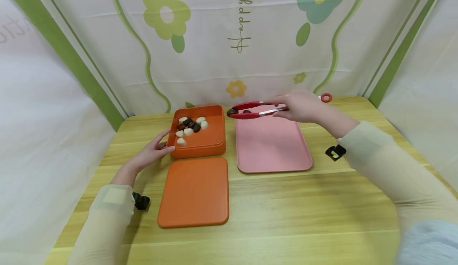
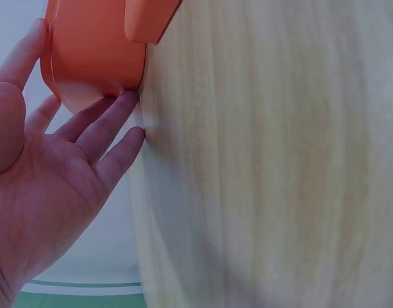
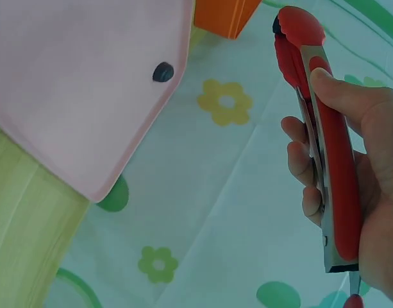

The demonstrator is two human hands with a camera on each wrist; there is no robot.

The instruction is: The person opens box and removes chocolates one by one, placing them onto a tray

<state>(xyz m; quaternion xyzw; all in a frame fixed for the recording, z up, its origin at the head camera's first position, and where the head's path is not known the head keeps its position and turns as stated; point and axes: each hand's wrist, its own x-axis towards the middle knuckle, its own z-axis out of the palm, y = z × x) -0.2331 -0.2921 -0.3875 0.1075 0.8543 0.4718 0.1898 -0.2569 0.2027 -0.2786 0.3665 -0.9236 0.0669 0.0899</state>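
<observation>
My right hand [image 1: 302, 106] grips red-and-silver tongs [image 1: 246, 115] above the pink tray's far left corner. A dark chocolate-like piece [image 1: 232, 112] is pinched in the tips, which point left toward the orange box [image 1: 214, 131]. Another dark piece [image 3: 163, 72] lies on the pink tray [image 3: 87, 70] near its edge. Inside the box, several white pieces [image 1: 188, 131] and dark brown pieces [image 1: 196, 128] are gathered toward the left and back. My left hand [image 1: 152, 152], fingers spread, touches the box's left side; its fingertips [image 2: 129, 97] meet the wall low down, beside the tabletop.
A flat orange lid [image 1: 195, 193] lies on the wooden table [image 1: 286, 213] just in front of the box. The tray sits to the box's right. A flower-printed cloth [image 1: 207, 58] hangs close behind the table, with more cloth at both sides.
</observation>
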